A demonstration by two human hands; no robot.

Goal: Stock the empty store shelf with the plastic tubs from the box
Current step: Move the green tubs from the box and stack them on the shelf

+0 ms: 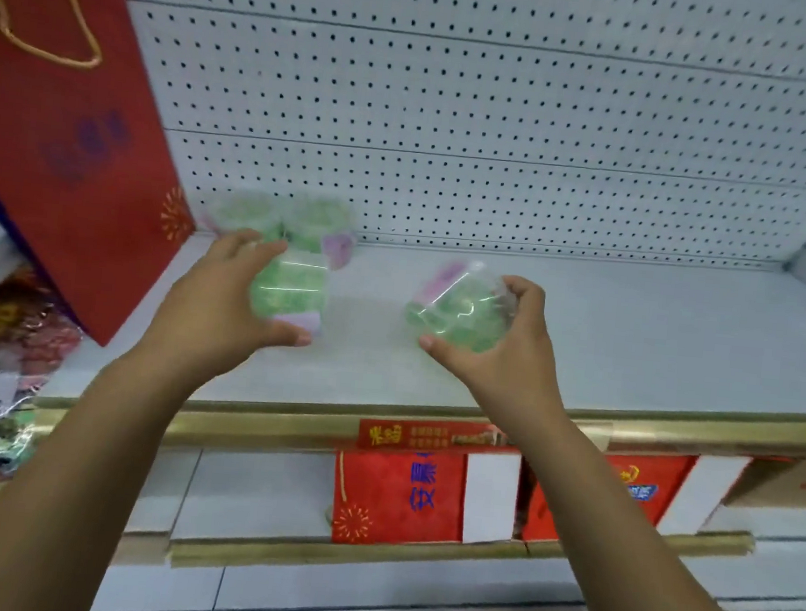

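The left hand (216, 303) grips one clear plastic tub (290, 290) from its left side, fingers stretched over the far edge and the thumb pressed against the near edge. The right hand (504, 353) grips a second tub (459, 310) from its right side, fingers curled over the top and the thumb hooked under the near edge. Both hands are about half open, spread just as wide as the tubs they hold.

The tubs are thin, glossy and see-through, with rounded walls that catch streaks of light. Each shows pale green contents and a lilac label band. The band on the left hand's tub faces the person. The right hand's tub is tipped over to the left, its label pointing up and away. Both are held over the middle of the shelf (632, 335), but motion blur hides whether either touches its surface.

Two more tubs (248, 214) (318, 224) of the same kind stand side by side at the back left of the shelf, against the pegboard (505, 119) and just behind the left hand's tub.

Both forearms are bare. They reach up and forward from the bottom corners, drawing closer toward the wrists, with the hands level and well apart.

The shelf is smooth, matt, pale grey metal with a gold front strip (722, 421) that carries a red price label (428, 436). The pegboard is white and dotted with small holes. A red paper gift bag (65, 129) with a gold cord handle leans at the left end. Red boxes (399, 495) stand on the shelf below.
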